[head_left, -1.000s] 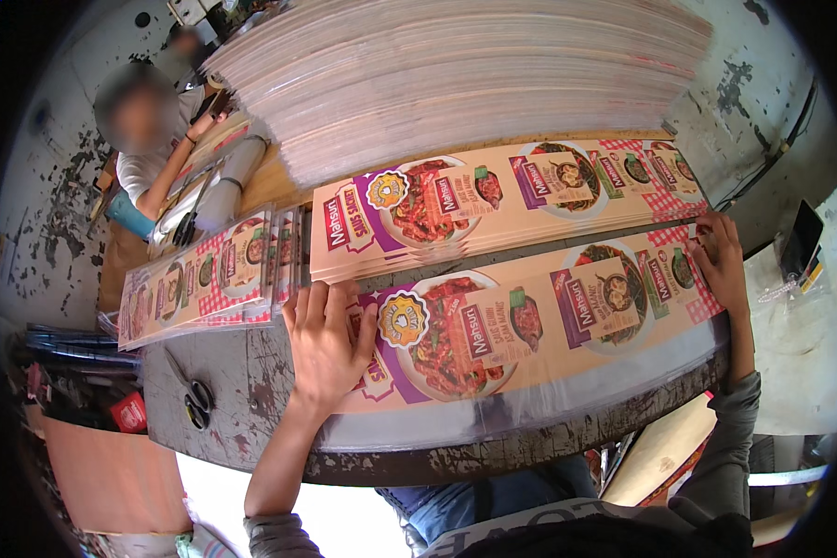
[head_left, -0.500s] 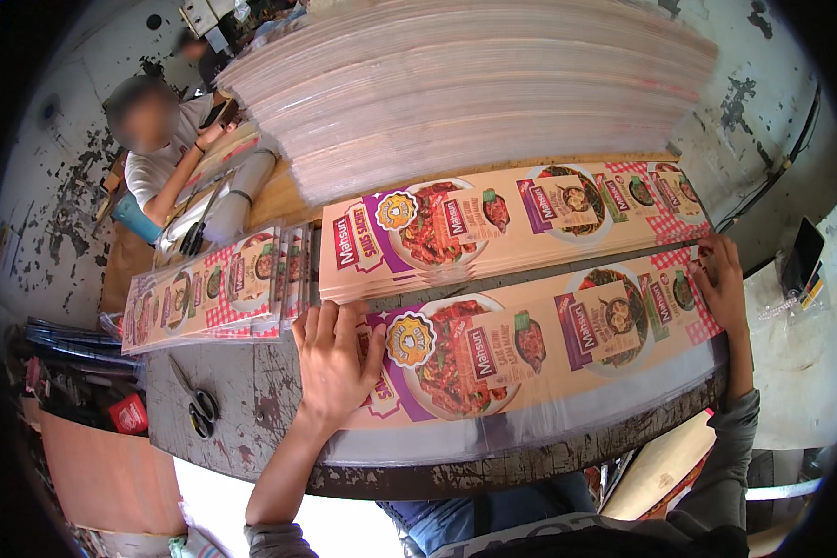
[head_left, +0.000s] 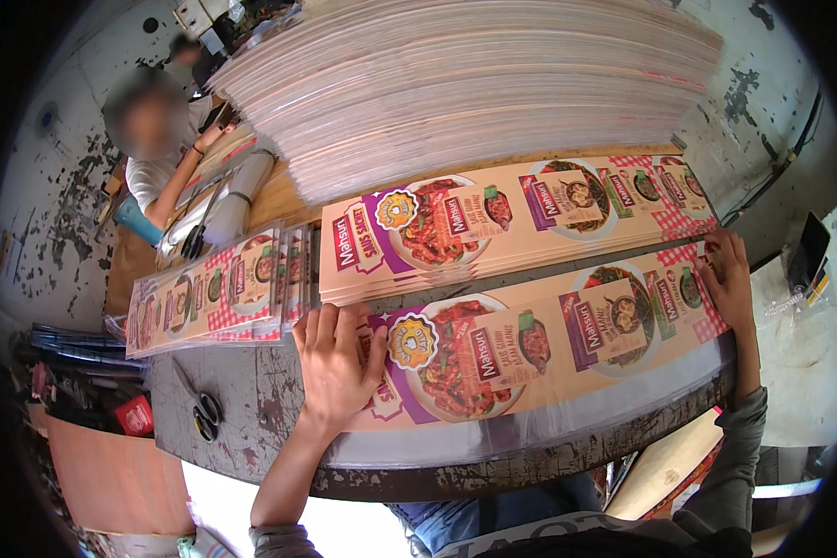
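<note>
A long printed food poster strip (head_left: 544, 358) lies across the near part of the table, over a clear plastic sleeve (head_left: 493, 445) whose bare edge shows along the strip's near side. My left hand (head_left: 337, 367) is closed at the strip's left end, fingers bent over the edge and thumb on the print. At the opposite end, my right hand (head_left: 733, 284) grips the checked red corner with bent fingers. Just beyond it lies a stack of matching strips (head_left: 511, 219), parallel to the one between my hands. Whether the strip is inside the sleeve I cannot tell.
Strips in clear plastic (head_left: 205, 298) are piled at the left. Black-handled scissors (head_left: 205, 414) lie on the scratched dark table (head_left: 251, 391). A tall stack of wrapped sheets (head_left: 474, 93) fills the back. Another person (head_left: 163, 139) sits at the far left beside a plastic roll (head_left: 237, 195).
</note>
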### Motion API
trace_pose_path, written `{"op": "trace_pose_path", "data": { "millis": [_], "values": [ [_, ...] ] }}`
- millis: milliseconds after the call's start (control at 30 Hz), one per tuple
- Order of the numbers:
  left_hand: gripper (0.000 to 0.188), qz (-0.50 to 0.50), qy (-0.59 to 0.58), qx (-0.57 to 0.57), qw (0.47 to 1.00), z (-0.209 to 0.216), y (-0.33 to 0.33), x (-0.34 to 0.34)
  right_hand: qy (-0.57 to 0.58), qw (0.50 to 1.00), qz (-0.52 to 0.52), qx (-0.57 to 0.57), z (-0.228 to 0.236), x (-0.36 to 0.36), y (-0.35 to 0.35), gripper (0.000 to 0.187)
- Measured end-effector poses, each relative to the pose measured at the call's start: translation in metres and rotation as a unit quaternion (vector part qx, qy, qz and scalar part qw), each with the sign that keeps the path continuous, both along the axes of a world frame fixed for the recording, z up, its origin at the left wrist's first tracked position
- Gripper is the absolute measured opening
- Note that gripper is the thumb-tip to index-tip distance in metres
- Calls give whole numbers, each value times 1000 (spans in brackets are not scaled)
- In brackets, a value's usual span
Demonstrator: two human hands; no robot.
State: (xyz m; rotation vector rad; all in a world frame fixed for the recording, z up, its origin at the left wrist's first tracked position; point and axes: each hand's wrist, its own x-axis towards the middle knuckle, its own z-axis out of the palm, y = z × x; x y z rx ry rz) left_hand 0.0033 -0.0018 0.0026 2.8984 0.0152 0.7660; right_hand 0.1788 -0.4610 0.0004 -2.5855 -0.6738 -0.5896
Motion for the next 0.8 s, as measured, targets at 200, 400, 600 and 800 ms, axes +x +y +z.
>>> {"op": "trace_pose_path", "data": {
  "millis": [200,400,600,800],
  "values": [
    [22,-2,-2,7,1000,0,0,0,0,1000,6,2,-1,0,0,32],
    [22,-3,0,5,1000,-1,1,1,-3,1000,0,-1,-1,1,-1,32],
    [21,-8,-6,4,1000,0,0,1,-4,1000,-1,-6,-2,1,-3,30],
    [20,-11,-10,10,1000,0,0,1,-4,1000,0,-12,0,0,0,29]
  ]
}}
